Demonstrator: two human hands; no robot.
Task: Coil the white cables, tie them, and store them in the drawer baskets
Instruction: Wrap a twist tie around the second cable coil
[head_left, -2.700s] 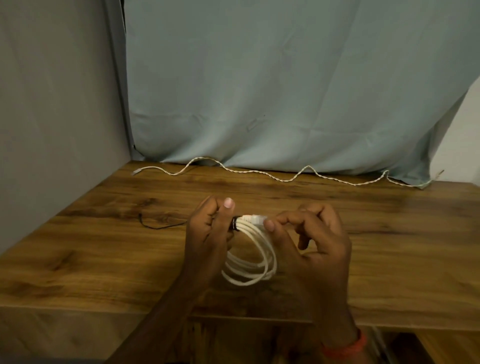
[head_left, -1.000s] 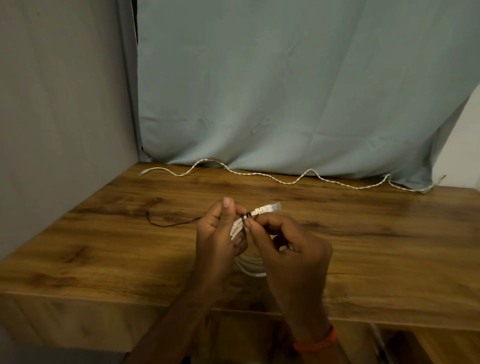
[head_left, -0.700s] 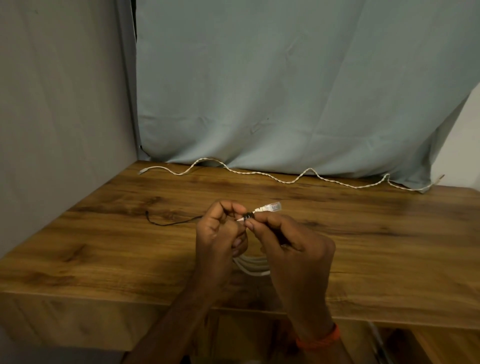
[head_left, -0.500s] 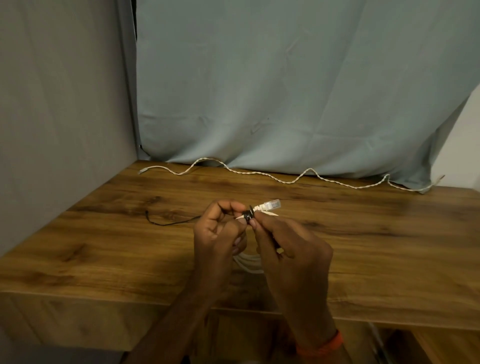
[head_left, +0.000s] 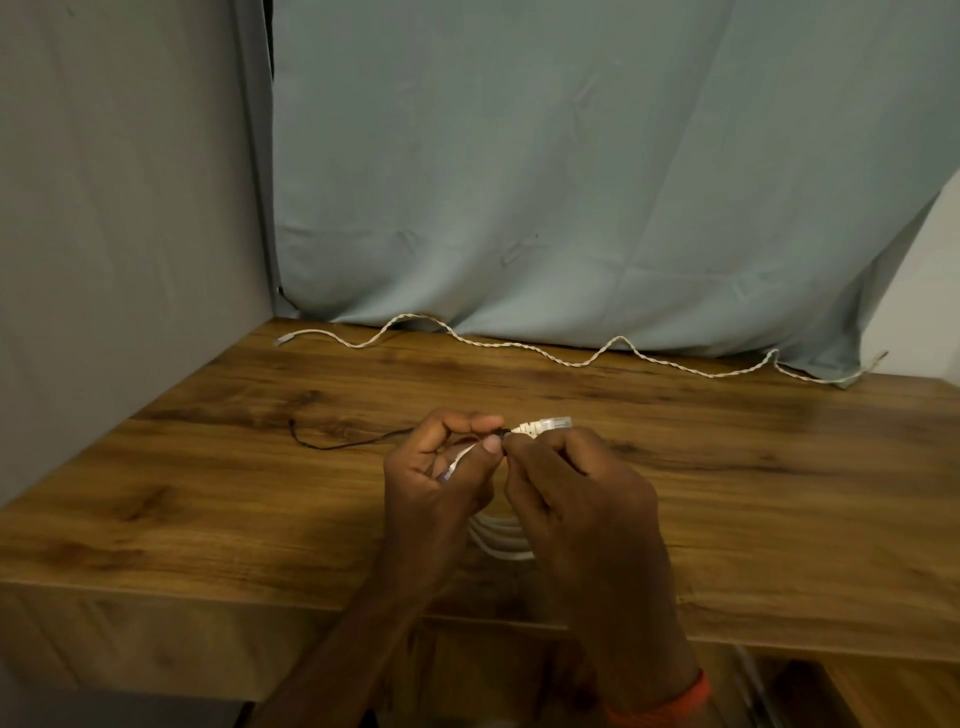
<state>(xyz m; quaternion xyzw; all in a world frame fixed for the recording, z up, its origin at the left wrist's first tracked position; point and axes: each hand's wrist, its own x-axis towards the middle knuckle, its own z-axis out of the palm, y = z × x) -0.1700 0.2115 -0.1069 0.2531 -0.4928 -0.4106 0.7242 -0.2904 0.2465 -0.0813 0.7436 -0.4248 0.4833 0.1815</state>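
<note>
A coiled white cable (head_left: 501, 538) hangs between my two hands above the wooden table (head_left: 208, 499); only its lower loops and its clear plug (head_left: 548, 424) show. My left hand (head_left: 441, 478) curls around the top of the coil and pinches it beside the plug. My right hand (head_left: 576, 488) pinches a thin black tie (head_left: 343, 443) where it wraps the bundle just behind the plug. The tie's loose end trails left across the table. A second, twisted white cable (head_left: 571, 358) lies stretched out along the back edge.
A pale blue curtain (head_left: 571, 182) hangs behind the table and a grey wall (head_left: 119, 208) closes the left side. The table's front edge (head_left: 156, 592) runs just below my hands, with a dark opening under it at the lower right.
My hands have come close together at the top of the coil. The plug now sticks out to the right, and the black tie is wound around the bundle behind it.
</note>
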